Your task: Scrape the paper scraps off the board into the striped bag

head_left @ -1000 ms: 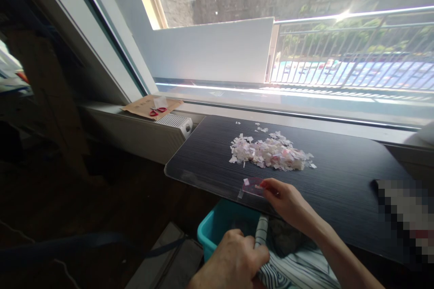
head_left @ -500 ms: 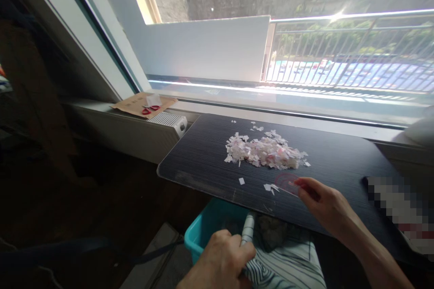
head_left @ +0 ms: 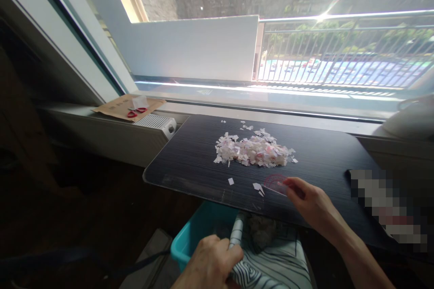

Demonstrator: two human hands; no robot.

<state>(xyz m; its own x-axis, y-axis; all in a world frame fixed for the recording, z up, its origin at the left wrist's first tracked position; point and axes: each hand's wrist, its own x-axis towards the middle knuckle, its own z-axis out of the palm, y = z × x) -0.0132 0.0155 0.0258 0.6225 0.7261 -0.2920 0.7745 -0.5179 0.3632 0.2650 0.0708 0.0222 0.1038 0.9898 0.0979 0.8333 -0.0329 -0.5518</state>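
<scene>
My right hand pinches a clear protractor with pink markings at its right end, low over the dark tabletop. Beside the protractor's left tip lie a few white paper scraps. Another single scrap rests farther left. Beyond them spreads a heap of small cut paper pieces, mostly white with some pink. Below the table's front edge, my left hand is closed around the rolled rim of a white fabric bag with dark lines. A greyish bundle shows in the bag's opening.
A turquoise bin stands under the table edge, left of the bag. Red-handled scissors lie on a brown envelope on the sill. A radiator adjoins the table's left side. A blurred-out flat object lies at right.
The whole view has swung slightly to the right, so everything sits farther left. Both hands keep their grips, and the protractor stays beside the same scraps.
</scene>
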